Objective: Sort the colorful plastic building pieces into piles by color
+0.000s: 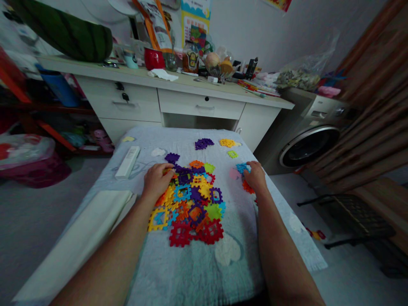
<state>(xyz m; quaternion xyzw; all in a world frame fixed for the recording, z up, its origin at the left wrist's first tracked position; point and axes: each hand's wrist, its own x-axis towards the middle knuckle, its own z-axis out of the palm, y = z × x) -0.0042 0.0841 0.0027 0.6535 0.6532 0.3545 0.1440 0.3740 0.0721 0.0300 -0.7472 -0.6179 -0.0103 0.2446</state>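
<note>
On the cloth covering the desk, red toothed pieces lie at the near edge of a loose, many-coloured pile of toothed pieces. The left hand rests at the pile's left side, fingers curled and touching pieces there; whether they grip one cannot be told. Well apart to the right, the right hand has its fingers part bent over blue pieces, thumb and fingers slightly spread, the grip hidden; orange pieces lie just under it. Beyond the hands sit a green piece, a yellow group and a purple group. Farther off, the labelled jar and wall poster carry writing too small to read.
</note>
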